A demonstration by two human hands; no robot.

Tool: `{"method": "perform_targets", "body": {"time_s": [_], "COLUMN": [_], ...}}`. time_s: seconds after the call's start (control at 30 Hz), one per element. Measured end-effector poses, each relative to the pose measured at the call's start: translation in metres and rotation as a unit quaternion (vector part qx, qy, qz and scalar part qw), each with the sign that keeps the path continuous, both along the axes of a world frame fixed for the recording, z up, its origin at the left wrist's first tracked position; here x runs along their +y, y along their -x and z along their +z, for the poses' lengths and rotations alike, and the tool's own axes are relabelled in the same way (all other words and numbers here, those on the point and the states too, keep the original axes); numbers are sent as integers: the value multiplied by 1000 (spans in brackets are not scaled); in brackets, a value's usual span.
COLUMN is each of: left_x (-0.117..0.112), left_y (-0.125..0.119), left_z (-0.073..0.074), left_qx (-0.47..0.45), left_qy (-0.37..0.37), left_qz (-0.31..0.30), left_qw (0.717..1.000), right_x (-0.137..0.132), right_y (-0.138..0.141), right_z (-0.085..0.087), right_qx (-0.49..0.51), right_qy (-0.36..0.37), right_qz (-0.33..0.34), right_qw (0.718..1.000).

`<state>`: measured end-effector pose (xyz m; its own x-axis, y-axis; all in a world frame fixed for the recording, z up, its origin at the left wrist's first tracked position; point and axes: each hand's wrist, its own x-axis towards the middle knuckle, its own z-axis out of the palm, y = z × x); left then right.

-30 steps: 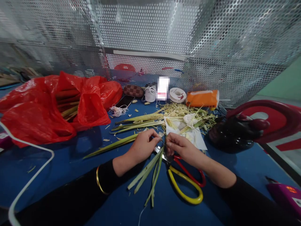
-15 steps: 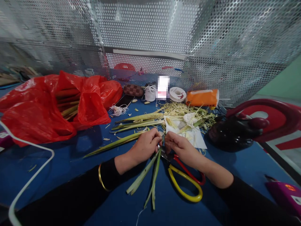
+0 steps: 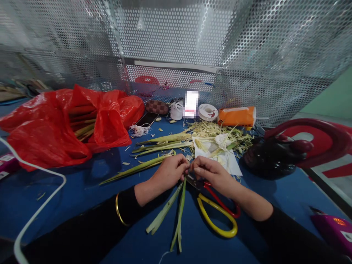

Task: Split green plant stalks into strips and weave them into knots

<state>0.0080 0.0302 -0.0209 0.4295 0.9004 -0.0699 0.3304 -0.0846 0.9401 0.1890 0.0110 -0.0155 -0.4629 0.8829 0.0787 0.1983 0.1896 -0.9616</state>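
My left hand (image 3: 168, 171) and my right hand (image 3: 209, 173) meet over the blue table (image 3: 90, 190), both with fingers pinched on the top end of thin green leaf strips (image 3: 176, 209). The strips hang toward me and fan out on the table. Red-and-yellow scissors (image 3: 217, 211) lie under my right wrist, untouched. A gold bangle (image 3: 118, 209) sits on my left wrist.
Long green leaves (image 3: 159, 141) lie beyond my hands, next to a pile of shredded trimmings (image 3: 217, 130) and white paper (image 3: 228, 161). A red plastic bag (image 3: 63, 124) with more leaves is at left. Thread spool (image 3: 176, 110), tape roll (image 3: 208, 111), orange pack (image 3: 236, 115) and phone (image 3: 147, 118) stand behind; a black-red object (image 3: 275, 156) at right.
My hands have drawn closer together until the fingertips touch at the strips' top. The hanging strips have swung a little and now lie straighter toward me.
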Motion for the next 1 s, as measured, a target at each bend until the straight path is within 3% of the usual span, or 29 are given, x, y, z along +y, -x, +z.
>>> {"method": "perform_targets", "body": {"time_s": [0.27, 0.5, 0.7, 0.83, 1.0], "left_x": [0, -1, -4, -2, -2], "left_y": [-4, -4, -4, -3, -4], "left_z": [-5, -2, 8, 6, 4], "left_qx": [-108, -111, -106, -71, -72], "left_qy": [114, 109, 123, 114, 116], "left_qz": [31, 24, -32, -54, -14], "left_qw": [987, 988, 986, 989, 991], "right_x": [1, -1, -1, -3, -1], "right_y": [1, 3, 5, 8, 6], "right_z": [4, 7, 5, 6, 7], "right_qx": [51, 104, 133, 122, 85], "right_qy": [17, 62, 105, 116, 94], "right_qz": [-33, -50, -82, -101, -122], "right_qw": [998, 991, 982, 981, 984]}}
